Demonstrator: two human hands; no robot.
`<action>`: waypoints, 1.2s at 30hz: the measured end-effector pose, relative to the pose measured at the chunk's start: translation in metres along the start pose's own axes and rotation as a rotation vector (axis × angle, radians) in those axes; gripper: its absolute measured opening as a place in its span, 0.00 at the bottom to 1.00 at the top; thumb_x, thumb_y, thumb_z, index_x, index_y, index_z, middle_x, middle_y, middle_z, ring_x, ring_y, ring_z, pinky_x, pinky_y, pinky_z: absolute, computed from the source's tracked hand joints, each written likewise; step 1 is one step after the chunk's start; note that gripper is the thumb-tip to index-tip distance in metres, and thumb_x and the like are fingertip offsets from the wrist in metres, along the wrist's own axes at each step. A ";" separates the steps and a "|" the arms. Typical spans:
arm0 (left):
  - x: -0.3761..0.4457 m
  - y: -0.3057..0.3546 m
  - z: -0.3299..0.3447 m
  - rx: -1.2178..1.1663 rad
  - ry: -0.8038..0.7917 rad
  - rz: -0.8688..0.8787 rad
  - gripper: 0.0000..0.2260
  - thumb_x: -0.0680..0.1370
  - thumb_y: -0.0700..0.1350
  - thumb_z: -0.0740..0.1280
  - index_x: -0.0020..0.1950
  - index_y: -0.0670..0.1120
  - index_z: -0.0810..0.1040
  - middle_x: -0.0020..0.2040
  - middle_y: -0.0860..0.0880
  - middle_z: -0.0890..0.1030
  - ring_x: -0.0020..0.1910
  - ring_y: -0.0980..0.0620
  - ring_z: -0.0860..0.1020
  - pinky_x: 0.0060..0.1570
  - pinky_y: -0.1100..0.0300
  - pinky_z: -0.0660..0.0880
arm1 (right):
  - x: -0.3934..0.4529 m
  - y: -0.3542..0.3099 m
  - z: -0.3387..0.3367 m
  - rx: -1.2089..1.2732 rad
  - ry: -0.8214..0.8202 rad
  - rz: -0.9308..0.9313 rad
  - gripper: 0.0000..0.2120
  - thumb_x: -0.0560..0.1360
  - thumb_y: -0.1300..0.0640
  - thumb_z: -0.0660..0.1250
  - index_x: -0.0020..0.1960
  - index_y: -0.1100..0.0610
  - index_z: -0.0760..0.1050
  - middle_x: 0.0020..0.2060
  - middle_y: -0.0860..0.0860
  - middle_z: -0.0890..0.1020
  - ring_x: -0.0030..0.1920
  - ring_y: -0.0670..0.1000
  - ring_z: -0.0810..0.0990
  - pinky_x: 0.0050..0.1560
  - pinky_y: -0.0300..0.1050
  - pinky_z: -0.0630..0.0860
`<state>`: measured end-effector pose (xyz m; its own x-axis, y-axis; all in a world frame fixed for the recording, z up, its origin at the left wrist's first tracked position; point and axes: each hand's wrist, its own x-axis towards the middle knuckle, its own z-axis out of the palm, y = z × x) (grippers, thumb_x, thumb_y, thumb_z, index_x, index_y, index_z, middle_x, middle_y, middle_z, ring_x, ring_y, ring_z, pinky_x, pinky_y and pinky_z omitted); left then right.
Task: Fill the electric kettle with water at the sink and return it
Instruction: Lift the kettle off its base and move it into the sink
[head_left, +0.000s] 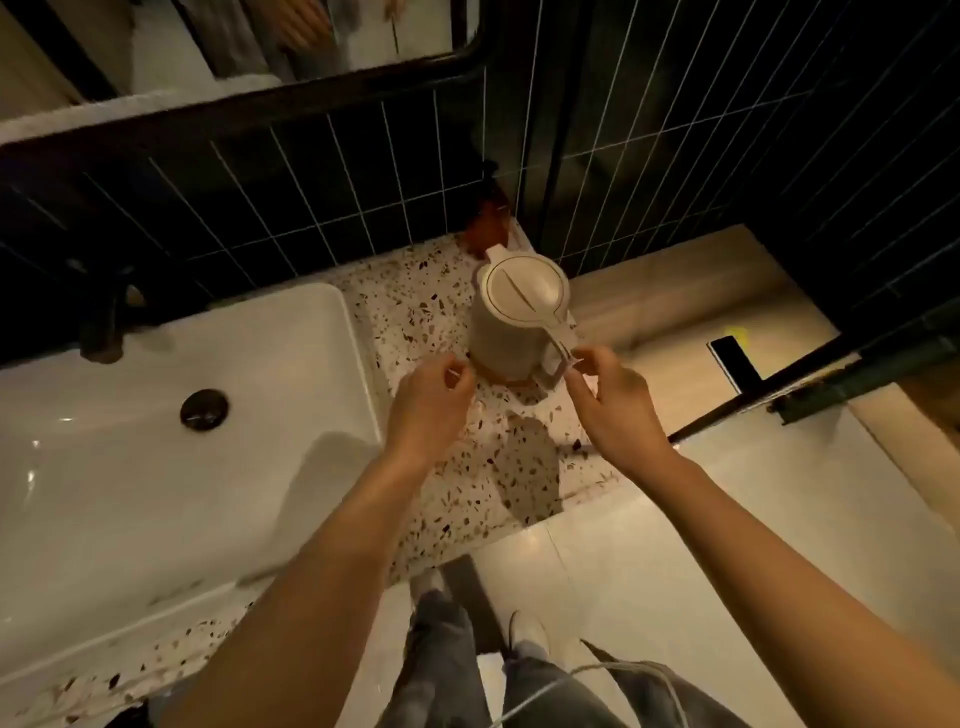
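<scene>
A cream electric kettle (511, 317) with its lid closed stands upright on its base on the speckled terrazzo counter (415, 312), right of the white sink (171, 415). Its handle points toward me and to the right. My right hand (613, 400) is at the handle, fingertips touching it, fingers spread and not wrapped around it. My left hand (431, 400) hovers just left of the kettle's foot, fingers loosely curled with nothing in them. A dark faucet (104, 322) stands at the sink's back left, and a dark drain (204, 409) lies in the basin.
Dark tiled wall (363, 171) rises behind the counter, with a black-framed mirror above. A red-brown object (488, 223) sits behind the kettle. To the right lie a wooden ledge (675, 291) and a black door frame. My legs stand on pale floor tiles below.
</scene>
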<state>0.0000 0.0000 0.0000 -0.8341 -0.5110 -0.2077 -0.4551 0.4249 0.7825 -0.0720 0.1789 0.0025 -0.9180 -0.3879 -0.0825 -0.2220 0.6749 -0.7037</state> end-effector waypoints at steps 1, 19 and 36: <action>0.011 0.001 -0.003 -0.020 -0.020 -0.003 0.09 0.78 0.48 0.61 0.47 0.48 0.79 0.41 0.49 0.82 0.40 0.49 0.80 0.43 0.48 0.79 | 0.008 0.001 0.004 0.017 0.016 0.062 0.18 0.80 0.48 0.59 0.65 0.56 0.70 0.58 0.53 0.79 0.57 0.52 0.77 0.56 0.50 0.75; 0.158 0.014 0.031 -0.238 -0.328 -0.165 0.28 0.76 0.55 0.65 0.74 0.48 0.63 0.71 0.48 0.70 0.68 0.47 0.70 0.64 0.52 0.70 | 0.095 0.017 0.027 0.143 0.008 0.396 0.24 0.79 0.40 0.55 0.34 0.56 0.72 0.36 0.56 0.79 0.36 0.52 0.74 0.37 0.46 0.68; 0.178 0.019 0.058 -0.464 -0.239 -0.267 0.23 0.70 0.51 0.73 0.65 0.50 0.75 0.59 0.49 0.81 0.57 0.49 0.78 0.60 0.48 0.76 | 0.102 0.030 0.050 0.664 -0.051 0.519 0.32 0.78 0.40 0.59 0.42 0.72 0.76 0.34 0.60 0.76 0.36 0.52 0.75 0.41 0.42 0.73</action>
<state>-0.1755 -0.0392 -0.0560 -0.7811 -0.3495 -0.5174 -0.5200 -0.0946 0.8489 -0.1562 0.1277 -0.0624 -0.8306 -0.1697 -0.5304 0.4778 0.2721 -0.8353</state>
